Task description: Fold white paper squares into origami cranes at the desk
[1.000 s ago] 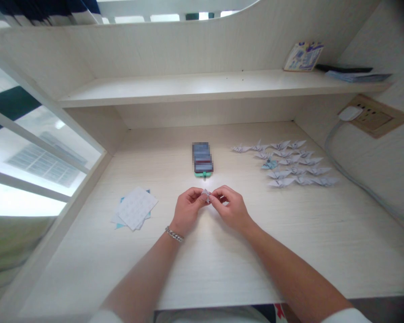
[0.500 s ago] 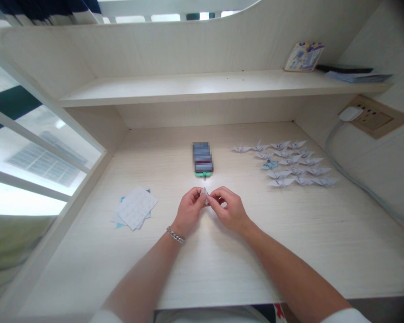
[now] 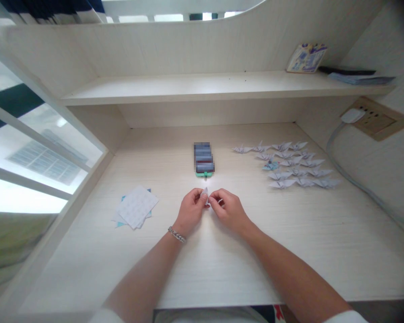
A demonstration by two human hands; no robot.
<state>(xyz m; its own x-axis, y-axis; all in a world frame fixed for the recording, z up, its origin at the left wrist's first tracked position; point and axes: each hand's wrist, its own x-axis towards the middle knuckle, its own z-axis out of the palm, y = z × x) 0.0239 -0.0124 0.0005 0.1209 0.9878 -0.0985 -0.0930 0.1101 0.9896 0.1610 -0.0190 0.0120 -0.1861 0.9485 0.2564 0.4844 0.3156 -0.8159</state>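
A small folded piece of white paper (image 3: 205, 193) stands pointed end up between my hands, just above the desk. My left hand (image 3: 191, 206) pinches it between thumb and fingers; a silver chain bracelet (image 3: 177, 234) circles that wrist. From the other side, my right hand (image 3: 228, 207) has thumb and forefinger pinched at the paper's right edge. The fingertips cover part of the folds. Beyond the hands lies a phone (image 3: 204, 158) with a green lower edge, its screen blurred. Rows of folded paper cranes (image 3: 289, 161) sit to the right, one of them a blue crane (image 3: 271, 165).
A stack of square paper sheets (image 3: 137, 207), white over blue, lies on the desk (image 3: 202, 269) at left. Above the back runs a shelf (image 3: 175, 86) with a small packet (image 3: 307, 58) on it. A cable (image 3: 353, 179) hangs from the wall socket (image 3: 379, 117) at right.
My right fingertips have shifted slightly on the paper, and their pinch looks tighter. My left hand keeps its hold. The whole view has moved a little.
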